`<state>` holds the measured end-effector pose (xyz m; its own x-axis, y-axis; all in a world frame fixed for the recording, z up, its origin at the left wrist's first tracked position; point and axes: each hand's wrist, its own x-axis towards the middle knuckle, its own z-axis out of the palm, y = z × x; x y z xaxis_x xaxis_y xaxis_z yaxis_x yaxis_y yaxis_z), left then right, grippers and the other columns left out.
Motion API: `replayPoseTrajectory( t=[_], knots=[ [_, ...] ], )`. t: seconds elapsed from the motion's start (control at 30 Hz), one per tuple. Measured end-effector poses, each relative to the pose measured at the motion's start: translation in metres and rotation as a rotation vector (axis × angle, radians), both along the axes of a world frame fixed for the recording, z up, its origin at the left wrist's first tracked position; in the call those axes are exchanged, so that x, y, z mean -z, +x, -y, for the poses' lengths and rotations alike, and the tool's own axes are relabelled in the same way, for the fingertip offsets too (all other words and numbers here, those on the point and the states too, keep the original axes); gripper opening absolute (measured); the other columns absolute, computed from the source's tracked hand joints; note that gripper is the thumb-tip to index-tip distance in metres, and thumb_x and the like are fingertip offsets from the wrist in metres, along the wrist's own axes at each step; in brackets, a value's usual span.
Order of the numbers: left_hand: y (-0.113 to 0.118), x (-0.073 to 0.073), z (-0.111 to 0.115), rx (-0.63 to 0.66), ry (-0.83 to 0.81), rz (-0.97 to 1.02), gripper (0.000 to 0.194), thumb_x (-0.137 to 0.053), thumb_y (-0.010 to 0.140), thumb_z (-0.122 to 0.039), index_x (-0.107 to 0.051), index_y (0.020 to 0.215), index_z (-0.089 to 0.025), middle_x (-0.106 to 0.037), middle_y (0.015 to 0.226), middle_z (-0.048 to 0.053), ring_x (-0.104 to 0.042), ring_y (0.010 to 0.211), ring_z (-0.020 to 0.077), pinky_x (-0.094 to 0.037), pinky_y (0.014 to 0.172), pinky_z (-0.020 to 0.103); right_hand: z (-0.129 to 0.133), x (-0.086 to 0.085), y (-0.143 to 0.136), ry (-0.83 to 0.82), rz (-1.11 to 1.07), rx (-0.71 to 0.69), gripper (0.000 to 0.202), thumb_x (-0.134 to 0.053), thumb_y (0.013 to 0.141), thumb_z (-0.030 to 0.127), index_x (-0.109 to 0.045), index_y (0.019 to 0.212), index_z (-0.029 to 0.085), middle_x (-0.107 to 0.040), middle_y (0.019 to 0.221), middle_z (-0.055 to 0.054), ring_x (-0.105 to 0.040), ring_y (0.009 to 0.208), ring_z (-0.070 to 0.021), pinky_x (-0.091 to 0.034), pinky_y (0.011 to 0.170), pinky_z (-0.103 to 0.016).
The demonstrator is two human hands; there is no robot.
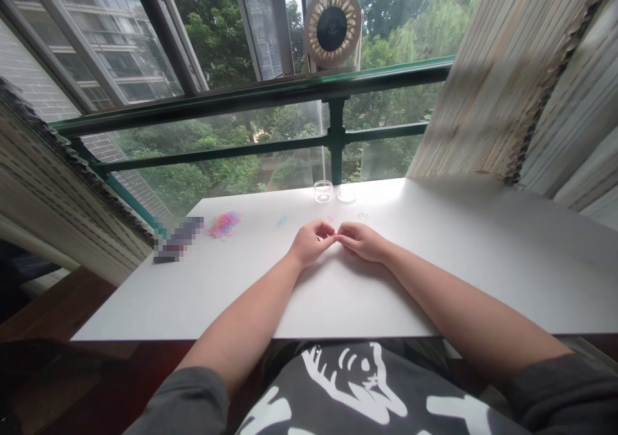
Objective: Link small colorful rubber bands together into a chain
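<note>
L hand point(313, 243) & R hand point(362, 240) meet tip to tip over white desk point(483, 274), fingers curled in; can't tell what, if anything, they pinch. Pink bits point(331, 217) lie just beyond L hand, pale bits point(363, 216) just past R. Clear jar point(323, 192) w/ lid point(346, 196) beside it at back; multicol. pile point(224, 224) off to L.

See a loose heap of tiny bands point(224, 224), mixed pink, blue and orange, at the left of the bench point(193, 300). Find rightward a sparse teal cluster point(282, 221), a pink cluster point(331, 217) just beyond the left hand point(313, 243), and a clear cluster point(363, 216) just beyond the right hand point(364, 242).
</note>
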<state>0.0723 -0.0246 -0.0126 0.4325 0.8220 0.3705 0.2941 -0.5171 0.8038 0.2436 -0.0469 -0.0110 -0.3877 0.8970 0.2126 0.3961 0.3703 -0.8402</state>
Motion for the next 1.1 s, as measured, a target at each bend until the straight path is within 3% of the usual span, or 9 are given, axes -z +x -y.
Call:
replayPoseTrajectory(
  t=[0.57, 1.1],
  knots=[
    [-0.0014, -0.0016, -0.0003, 0.020, -0.026, -0.005, 0.020, -0.057, 0.069, -0.031, -0.058, 0.080, -0.014, -0.062, 0.079, 0.005, -0.057, 0.070, 0.0126, -0.044, 0.063, 0.024, 0.0001, -0.0002, 0.0006, 0.120, 0.043, 0.050, 0.009, -0.047, 0.072, 0.025, -0.049, 0.071, 0.017, -0.048, 0.052, 0.004, -0.043, 0.048, -0.0088, -0.033, 0.050, -0.023],
    [-0.0029, -0.0001, -0.0024, 0.001, -0.038, -0.028, 0.025, -0.058, 0.068, -0.034, -0.059, 0.083, -0.014, -0.062, 0.079, 0.005, -0.056, 0.070, 0.0128, -0.044, 0.064, 0.025, -0.0040, 0.0011, 0.0029, 0.187, 0.064, 0.081, 0.008, -0.048, 0.070, 0.024, -0.050, 0.070, 0.016, -0.045, 0.057, 0.003, -0.038, 0.052, -0.0086, -0.032, 0.050, -0.022]
  ],
)
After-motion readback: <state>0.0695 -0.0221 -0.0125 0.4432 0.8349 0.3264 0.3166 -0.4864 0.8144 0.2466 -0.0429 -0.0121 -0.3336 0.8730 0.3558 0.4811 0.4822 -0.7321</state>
